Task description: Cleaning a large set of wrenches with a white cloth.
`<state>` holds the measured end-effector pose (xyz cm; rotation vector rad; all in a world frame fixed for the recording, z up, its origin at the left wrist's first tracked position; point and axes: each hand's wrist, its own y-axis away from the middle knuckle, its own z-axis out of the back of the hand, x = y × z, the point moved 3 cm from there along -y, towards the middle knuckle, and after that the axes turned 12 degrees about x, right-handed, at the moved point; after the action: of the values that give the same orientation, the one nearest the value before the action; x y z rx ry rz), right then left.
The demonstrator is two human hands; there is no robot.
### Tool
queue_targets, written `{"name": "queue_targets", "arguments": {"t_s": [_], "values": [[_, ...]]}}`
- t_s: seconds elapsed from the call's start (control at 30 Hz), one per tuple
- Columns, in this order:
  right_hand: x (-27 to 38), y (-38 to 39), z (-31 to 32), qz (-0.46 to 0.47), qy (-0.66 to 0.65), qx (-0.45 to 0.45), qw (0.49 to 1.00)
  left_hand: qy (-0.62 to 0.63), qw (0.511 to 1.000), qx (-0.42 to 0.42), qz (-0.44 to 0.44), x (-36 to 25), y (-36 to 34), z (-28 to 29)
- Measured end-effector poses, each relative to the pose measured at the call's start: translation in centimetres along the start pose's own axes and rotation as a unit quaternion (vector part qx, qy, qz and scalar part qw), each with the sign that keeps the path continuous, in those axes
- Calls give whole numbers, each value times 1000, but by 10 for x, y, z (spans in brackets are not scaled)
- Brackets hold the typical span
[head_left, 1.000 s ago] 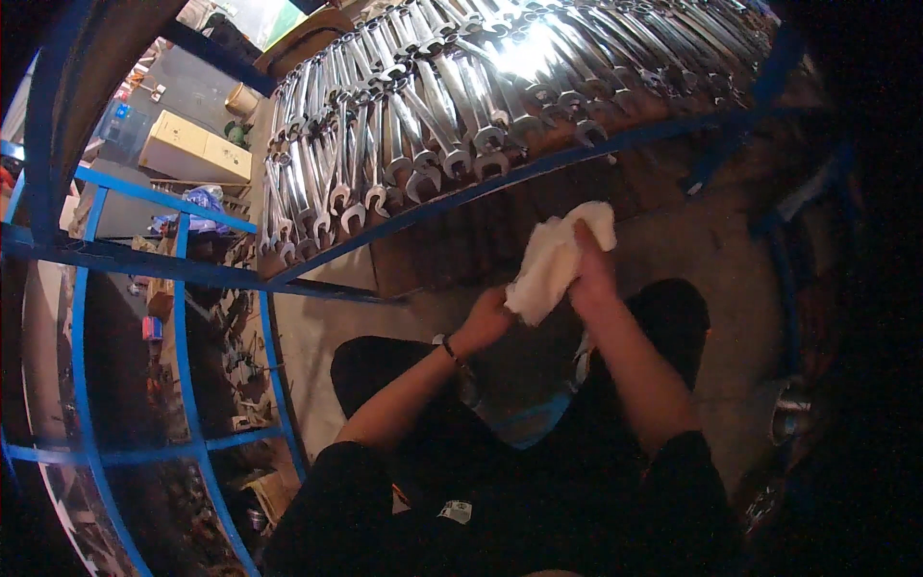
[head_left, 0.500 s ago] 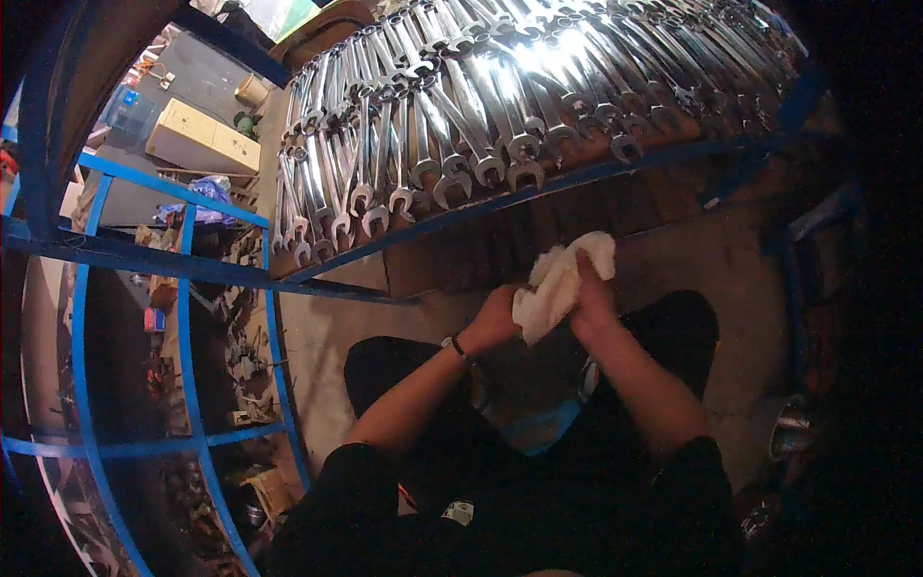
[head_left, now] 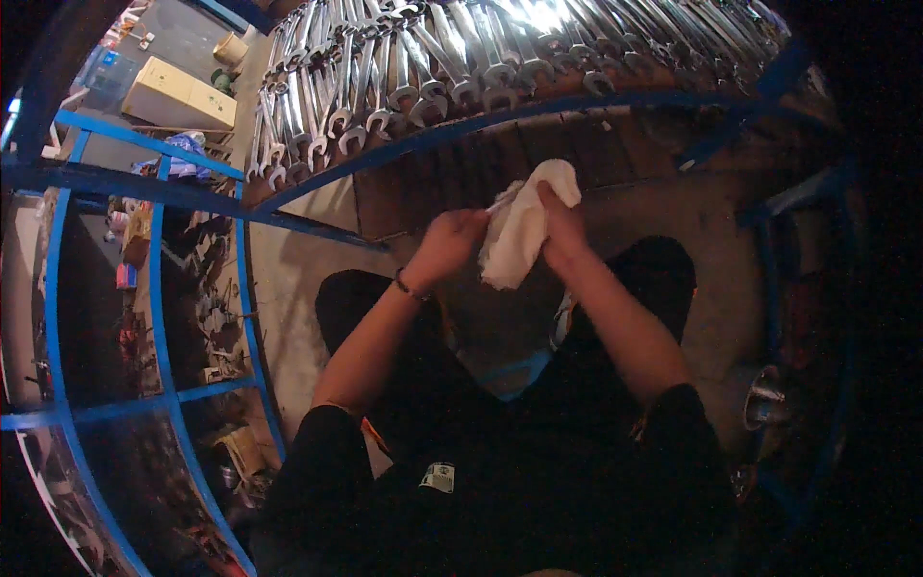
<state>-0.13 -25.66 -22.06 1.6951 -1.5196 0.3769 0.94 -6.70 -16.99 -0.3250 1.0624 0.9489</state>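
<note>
My left hand [head_left: 460,231] is closed on a slim metal piece [head_left: 496,206], apparently a wrench, whose length is partly hidden by a white cloth [head_left: 511,248]. My right hand [head_left: 560,226] grips that cloth, folded around the piece, with the thumb lying over it. Beyond both hands, rows of shiny combination wrenches [head_left: 433,67] lie side by side on a rack [head_left: 538,106] with a blue front bar.
A blue metal frame [head_left: 159,288] with cluttered shelves stands at the left. Farther back are a cream box [head_left: 178,91] and a bucket [head_left: 230,48]. My bent legs rest below my hands. A metal container [head_left: 764,396] sits at the right.
Hands, cloth and surroundings appear higher in the picture as the view has shifted. More of the slim metal piece now shows between my left hand and the cloth.
</note>
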Motion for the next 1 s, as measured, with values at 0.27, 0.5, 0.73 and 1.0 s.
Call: {"name": "queue_targets", "arguments": {"t_s": [0.27,0.5,0.73,1.0], "values": [[22,6,10,26,-59,28,997,370,897,-235,62,23,209,44],[23,8,31,-2,-24,36,999,300,802,-453,248,191,290,-20],[-14,-3,9,9,-16,75,997,25,777,-314,545,366,353,-135],[-19,4,4,50,29,32,998,-58,749,-256,609,383,341,-145]]}}
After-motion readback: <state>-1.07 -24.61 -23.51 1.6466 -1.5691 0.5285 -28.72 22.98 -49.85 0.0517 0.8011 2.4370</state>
